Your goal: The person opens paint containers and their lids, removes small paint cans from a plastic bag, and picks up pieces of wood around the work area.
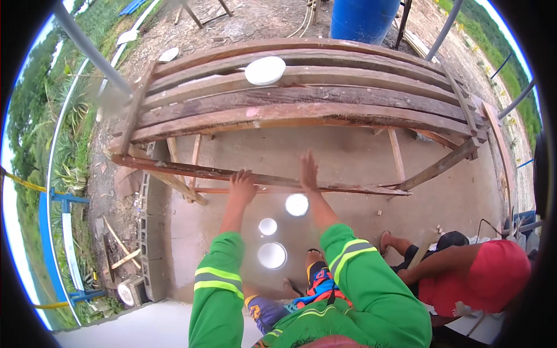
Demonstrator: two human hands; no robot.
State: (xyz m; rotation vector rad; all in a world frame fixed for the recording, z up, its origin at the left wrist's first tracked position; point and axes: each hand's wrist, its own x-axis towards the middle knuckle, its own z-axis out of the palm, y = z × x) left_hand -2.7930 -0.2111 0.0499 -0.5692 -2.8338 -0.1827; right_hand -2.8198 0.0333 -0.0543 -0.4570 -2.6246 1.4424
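Observation:
My left hand (242,185) is curled over a long wooden rail (203,170) low along the near side of a slatted wooden table (313,110). Further right, my right hand (308,170) is raised with its fingers stretched out beside the same rail; whether its palm touches the wood I cannot tell. Below the rail, three round white dish-like things sit on the concrete floor: one (297,205) by my right wrist, a small one (267,226) and a larger one (272,255). Another white round dish (265,71) lies on the table's slats.
A person in a red top (476,272) crouches close on my right. Behind the table stands a blue barrel (362,20). Concrete blocks (152,232) line the left floor edge, with a fan-like appliance (132,291) near them. Grey poles (93,46) rise at the sides.

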